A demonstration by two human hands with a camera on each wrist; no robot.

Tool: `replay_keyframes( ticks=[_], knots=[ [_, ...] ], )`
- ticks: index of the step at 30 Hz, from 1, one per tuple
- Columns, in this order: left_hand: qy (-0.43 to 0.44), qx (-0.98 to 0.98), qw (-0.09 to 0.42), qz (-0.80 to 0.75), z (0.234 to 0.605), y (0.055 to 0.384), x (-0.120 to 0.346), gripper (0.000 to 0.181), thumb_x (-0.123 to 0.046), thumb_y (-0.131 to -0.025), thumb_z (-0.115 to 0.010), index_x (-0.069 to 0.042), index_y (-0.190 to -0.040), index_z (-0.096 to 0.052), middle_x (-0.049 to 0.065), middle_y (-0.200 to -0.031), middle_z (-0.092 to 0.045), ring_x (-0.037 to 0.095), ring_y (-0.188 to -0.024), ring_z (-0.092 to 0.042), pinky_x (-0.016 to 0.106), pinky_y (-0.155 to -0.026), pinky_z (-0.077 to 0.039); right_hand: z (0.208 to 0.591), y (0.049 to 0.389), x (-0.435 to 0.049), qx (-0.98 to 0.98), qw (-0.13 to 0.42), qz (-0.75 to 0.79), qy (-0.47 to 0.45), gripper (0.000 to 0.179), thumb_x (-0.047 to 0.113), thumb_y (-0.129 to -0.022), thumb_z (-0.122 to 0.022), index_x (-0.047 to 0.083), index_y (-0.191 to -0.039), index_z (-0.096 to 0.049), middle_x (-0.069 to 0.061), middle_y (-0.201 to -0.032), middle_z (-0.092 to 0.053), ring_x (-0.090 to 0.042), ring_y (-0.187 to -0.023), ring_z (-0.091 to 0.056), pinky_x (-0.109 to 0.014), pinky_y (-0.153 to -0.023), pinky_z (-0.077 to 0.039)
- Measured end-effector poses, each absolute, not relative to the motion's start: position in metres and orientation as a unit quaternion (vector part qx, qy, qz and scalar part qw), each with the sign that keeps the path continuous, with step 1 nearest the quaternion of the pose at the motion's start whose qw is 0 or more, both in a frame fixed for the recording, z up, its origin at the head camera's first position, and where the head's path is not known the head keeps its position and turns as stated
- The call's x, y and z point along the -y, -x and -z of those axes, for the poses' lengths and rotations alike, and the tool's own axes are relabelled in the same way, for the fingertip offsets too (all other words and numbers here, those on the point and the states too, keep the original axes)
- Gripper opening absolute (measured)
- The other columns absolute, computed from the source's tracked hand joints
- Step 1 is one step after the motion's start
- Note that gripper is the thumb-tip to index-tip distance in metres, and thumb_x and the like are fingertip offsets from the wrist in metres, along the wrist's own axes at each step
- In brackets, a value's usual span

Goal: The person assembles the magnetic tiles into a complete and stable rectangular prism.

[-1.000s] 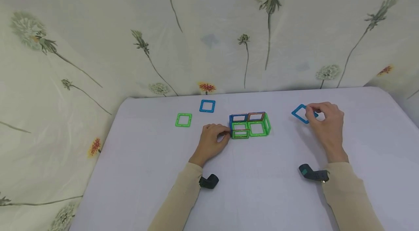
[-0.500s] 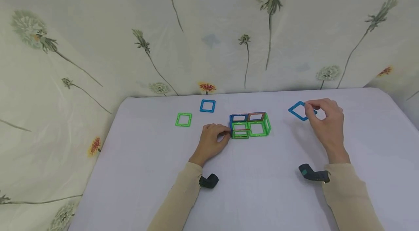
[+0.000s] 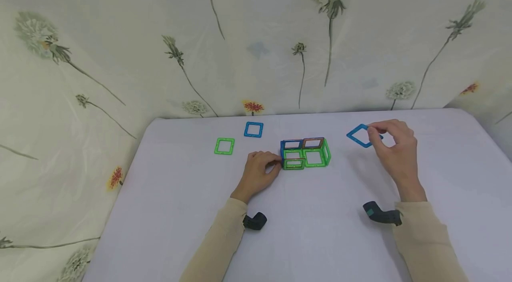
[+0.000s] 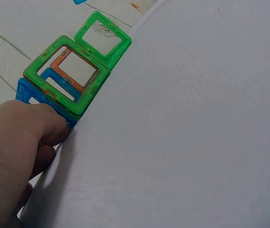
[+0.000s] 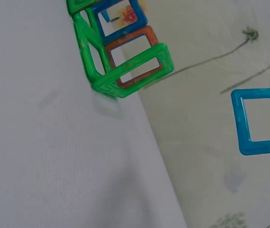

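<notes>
In the head view, an open box of magnetic tiles (image 3: 305, 158) stands on the white table, with a green floor and upright sides. Its back has a blue tile (image 5: 120, 34) and an orange-brown tile (image 5: 152, 35). A green tile (image 4: 90, 100) stands at the front left, a green one (image 3: 329, 152) at the right end. My left hand (image 3: 260, 170) pinches the blue left-end tile (image 4: 24, 93) low at its front corner. Right of the box, my right hand (image 3: 397, 151) pinches a blue square magnetic tile (image 3: 357, 141) by one corner, raised and tilted.
Left of the box, a loose green square tile (image 3: 216, 146) and a loose blue square tile (image 3: 254, 136) lie flat on the table (image 3: 312, 233). A cloth with dandelion print (image 3: 256, 29) hangs behind the table's back edge.
My right hand has moved slightly left and up with the blue tile, bringing it nearer the box. The left hand, the box and the loose tiles have stayed in place.
</notes>
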State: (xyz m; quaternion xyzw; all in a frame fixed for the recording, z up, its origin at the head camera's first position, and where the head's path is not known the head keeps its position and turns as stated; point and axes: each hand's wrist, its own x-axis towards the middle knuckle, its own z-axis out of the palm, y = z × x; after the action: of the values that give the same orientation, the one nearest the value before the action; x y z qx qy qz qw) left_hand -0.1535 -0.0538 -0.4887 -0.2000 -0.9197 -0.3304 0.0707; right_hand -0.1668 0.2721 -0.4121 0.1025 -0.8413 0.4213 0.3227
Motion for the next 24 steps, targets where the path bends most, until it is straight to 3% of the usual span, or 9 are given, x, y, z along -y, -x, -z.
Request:
replay_keyframes(
  ticks=[7, 16, 24],
  knots=[
    [0.199, 0.917, 0.063, 0.341, 0.488, 0.153, 0.054, 0.016, -0.022, -0.089, -0.064, -0.022, -0.105, -0.069, -0.010, -0.102, -0.067, 0.005, -0.097, -0.060, 0.039, -0.101, -0.033, 0.411, 0.165, -0.268, 0.841, 0.315, -0.424, -0.113, 0.012, 0.005, -0.084, -0.068, 0.001, -0.095, -0.070, 0.021, -0.088, -0.058, 0.006, -0.091, -0.045, -0.021, -0.090, -0.024],
    [0.200, 0.914, 0.068, 0.345, 0.488, 0.153, 0.054, 0.018, -0.022, -0.088, -0.065, -0.021, -0.106, -0.069, -0.008, -0.106, -0.066, 0.005, -0.093, -0.059, 0.039, -0.100, -0.034, 0.407, 0.161, -0.257, 0.846, 0.305, -0.415, -0.138, 0.012, 0.004, -0.083, -0.068, 0.001, -0.095, -0.070, -0.006, -0.088, -0.063, 0.007, -0.092, -0.045, -0.022, -0.092, -0.024],
    [0.201, 0.916, 0.071, 0.341, 0.489, 0.154, 0.054, 0.018, -0.021, -0.089, -0.065, -0.021, -0.106, -0.070, -0.007, -0.108, -0.066, 0.006, -0.094, -0.061, 0.039, -0.100, -0.034, 0.406, 0.158, -0.251, 0.847, 0.293, -0.407, -0.175, 0.015, -0.001, -0.080, -0.070, 0.002, -0.094, -0.070, -0.009, -0.087, -0.064, 0.005, -0.092, -0.047, -0.022, -0.093, -0.026]
  ],
)
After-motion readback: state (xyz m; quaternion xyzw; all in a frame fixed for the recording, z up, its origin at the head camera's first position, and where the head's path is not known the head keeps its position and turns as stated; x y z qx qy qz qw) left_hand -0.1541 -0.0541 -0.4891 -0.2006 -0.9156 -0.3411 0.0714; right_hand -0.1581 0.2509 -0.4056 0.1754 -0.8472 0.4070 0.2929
